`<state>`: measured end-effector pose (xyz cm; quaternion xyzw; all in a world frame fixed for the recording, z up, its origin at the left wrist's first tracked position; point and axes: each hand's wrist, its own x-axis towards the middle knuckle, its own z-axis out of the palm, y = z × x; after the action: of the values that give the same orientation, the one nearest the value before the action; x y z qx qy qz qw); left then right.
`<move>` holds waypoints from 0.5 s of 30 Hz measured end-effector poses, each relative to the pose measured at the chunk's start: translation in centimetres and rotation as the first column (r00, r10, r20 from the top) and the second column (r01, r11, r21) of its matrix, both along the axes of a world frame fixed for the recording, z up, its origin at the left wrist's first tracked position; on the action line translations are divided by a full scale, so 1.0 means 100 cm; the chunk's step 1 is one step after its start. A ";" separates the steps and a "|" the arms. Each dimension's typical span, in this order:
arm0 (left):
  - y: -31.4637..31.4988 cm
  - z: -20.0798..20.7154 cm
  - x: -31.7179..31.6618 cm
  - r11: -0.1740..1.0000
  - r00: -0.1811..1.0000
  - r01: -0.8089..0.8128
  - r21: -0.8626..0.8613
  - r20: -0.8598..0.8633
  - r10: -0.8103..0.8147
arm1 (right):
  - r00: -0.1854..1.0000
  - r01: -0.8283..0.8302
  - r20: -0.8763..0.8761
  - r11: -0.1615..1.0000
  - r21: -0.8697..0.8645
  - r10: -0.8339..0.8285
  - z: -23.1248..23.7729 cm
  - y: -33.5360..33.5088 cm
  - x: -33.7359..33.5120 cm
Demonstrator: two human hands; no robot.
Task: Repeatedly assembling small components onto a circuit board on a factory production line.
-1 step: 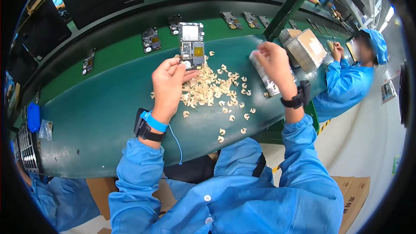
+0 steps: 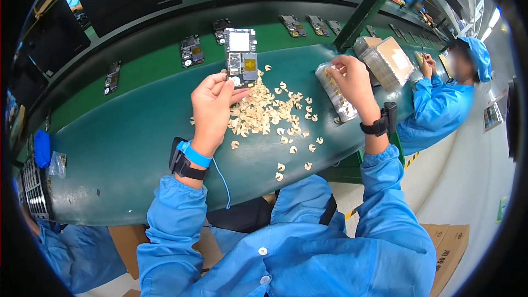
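My left hand (image 2: 211, 104) grips a circuit board (image 2: 241, 60) by its lower end, holding it upright above the green bench mat. The board carries a white square, a gold patch and a round silvery part. Below and beside it lies a heap of small cream-coloured, notched round pieces (image 2: 258, 113), with several scattered toward me. My right hand (image 2: 353, 81) hovers at a clear plastic tray (image 2: 335, 92) of small parts, thumb and fingers pinched together. Whatever the fingertips hold, if anything, is too small to make out.
More circuit boards (image 2: 192, 50) lie along the green strip behind the mat (image 2: 126, 148). Stacked clear trays with a brown card (image 2: 389, 63) stand by a green post (image 2: 365, 14). A co-worker in blue (image 2: 440, 104) works at the right. A blue cord hangs from my left wristband (image 2: 199, 155).
My right hand has come slightly lower over the clear tray, and more of the parts inside now shows. The left hand and its circuit board are nearly still.
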<state>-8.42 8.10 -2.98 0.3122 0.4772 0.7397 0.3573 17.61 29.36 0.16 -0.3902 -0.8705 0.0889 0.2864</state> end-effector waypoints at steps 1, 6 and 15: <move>0.001 0.000 0.000 1.000 1.000 -0.010 0.002 -0.029 0.010 | 1.000 0.004 0.000 1.000 0.003 -0.004 -0.002 0.003 0.004; 0.004 -0.016 0.000 0.991 0.981 -0.123 0.052 -0.143 0.129 | 0.991 -0.121 0.051 0.993 -0.009 0.121 -0.015 0.006 0.014; -0.001 -0.016 0.001 0.999 0.952 -0.030 0.036 -0.302 0.039 | 0.920 -0.348 -0.293 0.889 -0.299 0.261 0.011 -0.037 -0.019</move>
<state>-8.35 8.02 -4.56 0.4188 0.5203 0.6965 0.2622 15.71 25.64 1.28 -0.2779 -0.8498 0.3316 0.3011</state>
